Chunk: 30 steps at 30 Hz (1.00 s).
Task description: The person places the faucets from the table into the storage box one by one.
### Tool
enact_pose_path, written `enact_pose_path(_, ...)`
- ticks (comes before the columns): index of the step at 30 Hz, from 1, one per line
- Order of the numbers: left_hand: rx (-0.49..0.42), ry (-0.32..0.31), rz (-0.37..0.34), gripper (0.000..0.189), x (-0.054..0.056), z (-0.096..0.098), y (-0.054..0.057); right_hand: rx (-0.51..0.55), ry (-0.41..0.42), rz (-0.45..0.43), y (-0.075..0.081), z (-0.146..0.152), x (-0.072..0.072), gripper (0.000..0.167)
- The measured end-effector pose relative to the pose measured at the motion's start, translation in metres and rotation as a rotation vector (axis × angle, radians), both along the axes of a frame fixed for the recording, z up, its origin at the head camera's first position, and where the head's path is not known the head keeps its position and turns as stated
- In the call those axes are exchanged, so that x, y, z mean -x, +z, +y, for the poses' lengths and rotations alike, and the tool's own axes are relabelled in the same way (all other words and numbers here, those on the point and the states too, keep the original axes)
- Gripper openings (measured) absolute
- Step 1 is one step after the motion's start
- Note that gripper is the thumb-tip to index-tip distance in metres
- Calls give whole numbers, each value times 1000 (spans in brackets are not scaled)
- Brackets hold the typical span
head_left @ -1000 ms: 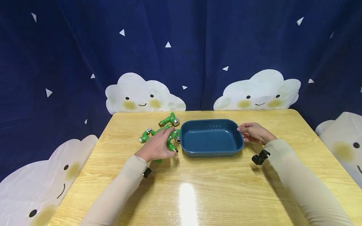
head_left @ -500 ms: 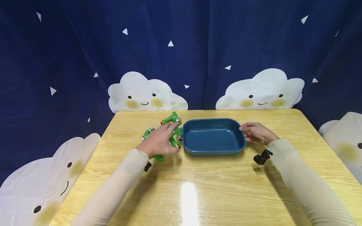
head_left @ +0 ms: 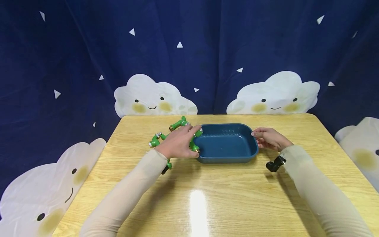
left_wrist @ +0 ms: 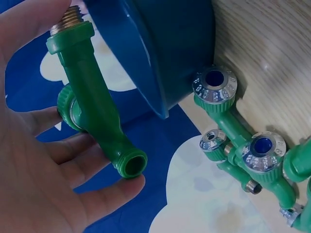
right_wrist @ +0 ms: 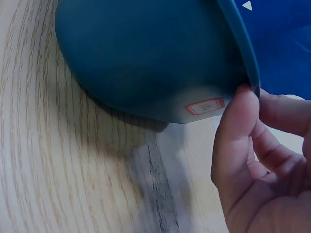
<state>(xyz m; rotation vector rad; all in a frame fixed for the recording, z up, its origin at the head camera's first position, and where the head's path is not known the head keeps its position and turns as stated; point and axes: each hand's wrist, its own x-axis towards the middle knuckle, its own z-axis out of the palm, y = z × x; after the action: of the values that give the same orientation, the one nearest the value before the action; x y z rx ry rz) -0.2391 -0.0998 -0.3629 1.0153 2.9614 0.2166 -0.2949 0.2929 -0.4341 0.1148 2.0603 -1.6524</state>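
Note:
My left hand [head_left: 177,143] holds a green plastic tap [left_wrist: 92,87] over the left end of a dark blue rectangular basin [head_left: 228,160]. The left wrist view shows the tap's brass threaded end at the thumb, its ribbed side cap against the fingers and its round outlet pointing down. At the basin's right end, my right hand [head_left: 270,139] pinches the rim between thumb and fingers, plain in the right wrist view. The basin stands on the table, and its visible inside holds nothing.
Several more green taps [left_wrist: 233,127] with chrome caps lie left of the basin, partly hidden by the left hand in the head view. One tap [head_left: 177,123] lies farther back. A label [right_wrist: 205,106] is on the basin's outer wall. A blue curtain [head_left: 207,59] hangs behind the wooden table [head_left: 237,197].
My left hand has lifted a tap from the group and moved right with it to the basin's left rim. The right hand keeps its grip on the basin.

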Motion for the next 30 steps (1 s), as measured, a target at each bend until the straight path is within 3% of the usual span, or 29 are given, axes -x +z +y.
enact_pose_path(6, 35, 18, 8, 101, 4, 7, -1, -13, 12, 11, 2, -2, -1, 23)
enact_pose_path(14, 48, -19, 15, 98, 10, 23, 1, -6, 27, 25, 1, -6, -1, 26)
enact_pose_path(22, 92, 1, -22, 99, 24, 31, -3, 3, 18, 22, -2, -7, -1, 22)
enact_pose_path(30, 110, -45, -45, 98, 32, 40, -4, -16, 16, 20, -2, -8, -1, 29)
